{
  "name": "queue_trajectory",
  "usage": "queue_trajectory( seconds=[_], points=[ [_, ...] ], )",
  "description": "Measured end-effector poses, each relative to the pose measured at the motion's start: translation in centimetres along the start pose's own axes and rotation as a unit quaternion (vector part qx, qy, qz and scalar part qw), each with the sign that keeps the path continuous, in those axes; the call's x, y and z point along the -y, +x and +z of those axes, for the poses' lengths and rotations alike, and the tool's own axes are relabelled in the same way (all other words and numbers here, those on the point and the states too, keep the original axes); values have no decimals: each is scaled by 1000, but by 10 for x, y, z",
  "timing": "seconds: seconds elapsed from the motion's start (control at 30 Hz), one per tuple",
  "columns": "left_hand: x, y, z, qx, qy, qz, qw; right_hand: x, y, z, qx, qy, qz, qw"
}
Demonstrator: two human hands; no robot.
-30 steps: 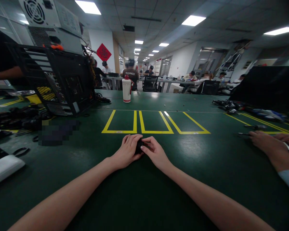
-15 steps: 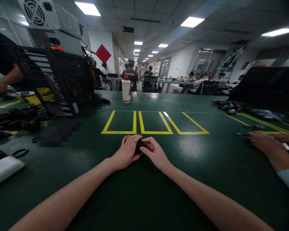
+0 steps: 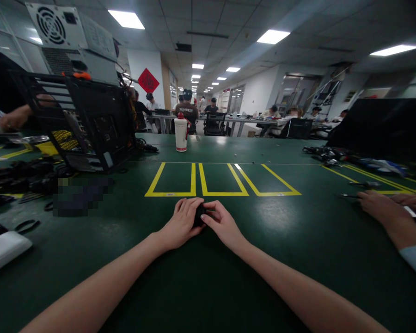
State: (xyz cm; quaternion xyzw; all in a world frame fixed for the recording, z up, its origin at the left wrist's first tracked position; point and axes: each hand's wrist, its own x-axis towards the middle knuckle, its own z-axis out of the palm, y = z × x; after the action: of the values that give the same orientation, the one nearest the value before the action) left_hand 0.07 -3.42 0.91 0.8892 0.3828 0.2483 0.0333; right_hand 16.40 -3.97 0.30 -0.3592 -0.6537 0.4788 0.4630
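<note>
A small black rounded object [image 3: 198, 217] sits between my two hands, low over the green table [image 3: 201, 286]; its kind is hard to tell because fingers cover most of it. My left hand [image 3: 182, 224] is closed around its left side, the fingers over its top and the thumb below. From the right, my right hand [image 3: 223, 223] closes on it with thumb and fingertips. Just beyond my hands, yellow tape frames [image 3: 225, 194] mark the tabletop.
A computer case [image 3: 97, 125] with power supplies [image 3: 79, 37] stands left, near black cables [image 3: 27, 173] and a white object [image 3: 7, 249]. A white bottle with a red lid [image 3: 181, 134] stands farther back. At right are a co-worker's hands [image 3: 377, 206] and a black screen-like panel [image 3: 384, 127].
The view has tilted slightly, so the scene sits a little lower. My hands keep nearly the same grip on the black object. At left, another person's hand has shifted right.
</note>
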Motion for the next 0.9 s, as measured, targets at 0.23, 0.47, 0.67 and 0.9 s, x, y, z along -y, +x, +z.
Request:
queue_trajectory(
  seconds=[0.23, 0.47, 0.67, 0.9],
  points=[
    [-1, 0, 0, 2, 5, 1, 1000, -2, 1, -2, 19, -13, 23, 999],
    [2, 0, 5, -7, 7, 4, 1000, -8, 4, -1, 5, 0, -3, 1000],
    [3, 0, 4, -6, 2, 3, 1000, -8, 2, -3, 17, -20, 22, 999],
    [3, 1, 4, -2, 4, 1, 1000, -5, 1, 0, 15, 4, 6, 1000]
  ],
)
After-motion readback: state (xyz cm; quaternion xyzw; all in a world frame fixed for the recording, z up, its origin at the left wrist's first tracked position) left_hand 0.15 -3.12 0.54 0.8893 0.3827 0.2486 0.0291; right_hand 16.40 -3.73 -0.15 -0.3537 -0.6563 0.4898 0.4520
